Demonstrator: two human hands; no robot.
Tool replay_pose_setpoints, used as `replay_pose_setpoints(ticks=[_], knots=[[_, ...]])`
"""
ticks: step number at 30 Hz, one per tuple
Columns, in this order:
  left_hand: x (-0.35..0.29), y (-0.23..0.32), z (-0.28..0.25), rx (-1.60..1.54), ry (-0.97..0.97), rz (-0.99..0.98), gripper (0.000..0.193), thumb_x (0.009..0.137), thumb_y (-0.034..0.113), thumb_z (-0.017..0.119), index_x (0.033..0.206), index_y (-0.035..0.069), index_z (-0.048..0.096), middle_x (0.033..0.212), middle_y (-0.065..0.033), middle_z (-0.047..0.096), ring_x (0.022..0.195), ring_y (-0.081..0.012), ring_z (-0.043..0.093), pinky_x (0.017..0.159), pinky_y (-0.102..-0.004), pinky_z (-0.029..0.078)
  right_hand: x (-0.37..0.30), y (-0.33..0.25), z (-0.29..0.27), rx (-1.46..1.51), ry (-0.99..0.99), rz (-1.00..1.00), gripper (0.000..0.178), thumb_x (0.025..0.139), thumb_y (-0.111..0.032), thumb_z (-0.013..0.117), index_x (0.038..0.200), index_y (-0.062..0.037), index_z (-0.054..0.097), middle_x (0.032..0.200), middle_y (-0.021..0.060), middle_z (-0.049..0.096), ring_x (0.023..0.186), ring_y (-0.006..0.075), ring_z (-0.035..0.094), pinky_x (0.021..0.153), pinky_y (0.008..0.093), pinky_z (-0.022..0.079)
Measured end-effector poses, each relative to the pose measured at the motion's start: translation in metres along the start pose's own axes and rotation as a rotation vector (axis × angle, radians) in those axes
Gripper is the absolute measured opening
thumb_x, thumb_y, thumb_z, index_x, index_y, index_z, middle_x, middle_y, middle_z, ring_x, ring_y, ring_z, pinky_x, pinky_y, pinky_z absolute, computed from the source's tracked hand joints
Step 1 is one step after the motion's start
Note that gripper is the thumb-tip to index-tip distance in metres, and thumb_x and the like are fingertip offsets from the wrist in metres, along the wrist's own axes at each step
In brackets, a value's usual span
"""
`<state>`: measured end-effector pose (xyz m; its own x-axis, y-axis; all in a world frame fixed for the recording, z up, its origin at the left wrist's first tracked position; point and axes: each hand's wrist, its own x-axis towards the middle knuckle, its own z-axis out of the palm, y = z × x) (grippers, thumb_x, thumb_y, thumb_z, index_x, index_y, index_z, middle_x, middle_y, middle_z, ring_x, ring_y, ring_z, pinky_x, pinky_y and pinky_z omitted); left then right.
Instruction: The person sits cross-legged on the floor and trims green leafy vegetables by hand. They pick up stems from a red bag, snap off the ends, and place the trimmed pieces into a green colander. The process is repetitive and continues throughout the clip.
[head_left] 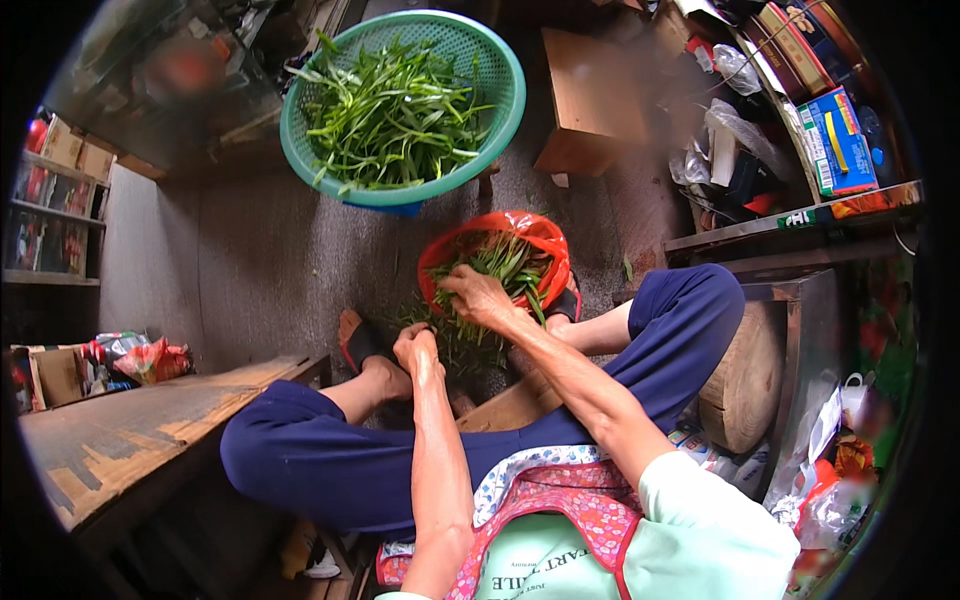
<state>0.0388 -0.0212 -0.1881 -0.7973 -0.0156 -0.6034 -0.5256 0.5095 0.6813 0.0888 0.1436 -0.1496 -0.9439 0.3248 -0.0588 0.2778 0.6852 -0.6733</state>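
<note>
A red plastic bag (547, 232) stands open on the floor between my feet, holding long leafy green stems (512, 262). My right hand (478, 298) is over its left side, fingers curled closed among the greens. Just left of the bag is my left hand (415, 347), its fingers drawn together; what they hold, if anything, is too small to make out. Loose green trimmings (465, 340) lie on the floor below the bag, beside both hands. Farther away, a green plastic colander (506, 95) carries a large heap of leafy greens (395, 120).
A cardboard box (590, 95) sits right of the colander. A worn wooden table (150, 425) is at my left. To my right are a cluttered shelf (800, 228) and a round wooden block (742, 385). My sandalled feet (368, 345) flank the trimmings.
</note>
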Motion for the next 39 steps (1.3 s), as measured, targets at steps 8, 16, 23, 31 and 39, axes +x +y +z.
replay_pose_setpoints(ticks=[8,16,23,31,39], knots=[[-0.041,0.068,-0.008,-0.385,-0.236,-0.031,0.030,0.086,0.001,0.056,0.112,-0.002,0.069,0.092,-0.0088,0.070,0.070,-0.0137,0.065,0.057,-0.0242,0.046,0.011,0.012,-0.050,0.237,0.054,0.037,0.019,0.088,-0.013,0.061,0.101,0.0007,0.066,0.093,0.0121,0.067,0.077,0.0235,0.068,0.070,0.0364,0.054],[-0.065,0.108,-0.012,-0.517,-0.486,0.308,0.032,0.090,0.012,0.073,0.119,0.001,0.068,0.093,-0.0026,0.071,0.074,-0.0071,0.062,0.063,-0.0200,0.044,0.005,-0.036,-0.103,0.261,-0.156,0.008,0.026,0.087,-0.015,0.061,0.107,-0.0010,0.068,0.084,0.0172,0.073,0.081,0.0304,0.071,0.075,0.0393,0.055],[-0.056,0.098,-0.038,-0.788,-0.435,0.059,0.019,0.090,0.003,0.070,0.108,0.002,0.068,0.087,-0.0021,0.070,0.068,-0.0102,0.067,0.058,-0.0198,0.050,0.004,-0.045,-0.121,0.587,-0.168,0.268,0.049,0.089,-0.023,0.067,0.127,0.0065,0.056,0.094,0.0134,0.072,0.056,0.0148,0.065,0.058,0.0305,0.055],[-0.050,0.109,-0.068,-1.145,-0.538,0.042,0.024,0.089,0.007,0.073,0.111,0.004,0.065,0.092,-0.0055,0.071,0.077,-0.0193,0.071,0.059,-0.0297,0.052,-0.011,-0.043,-0.153,0.596,0.085,0.176,0.031,0.087,-0.020,0.076,0.112,-0.0033,0.073,0.081,0.0008,0.071,0.057,0.0024,0.054,0.051,0.0211,0.045],[-0.061,0.118,-0.074,-1.010,-0.574,-0.119,0.013,0.089,0.007,0.071,0.102,0.007,0.067,0.088,-0.0050,0.071,0.075,-0.0185,0.071,0.057,-0.0284,0.050,-0.014,-0.063,-0.147,-0.116,0.432,-0.175,0.039,0.081,-0.013,0.078,0.118,-0.0130,0.069,0.087,0.0066,0.073,0.064,0.0132,0.066,0.058,0.0271,0.052]])
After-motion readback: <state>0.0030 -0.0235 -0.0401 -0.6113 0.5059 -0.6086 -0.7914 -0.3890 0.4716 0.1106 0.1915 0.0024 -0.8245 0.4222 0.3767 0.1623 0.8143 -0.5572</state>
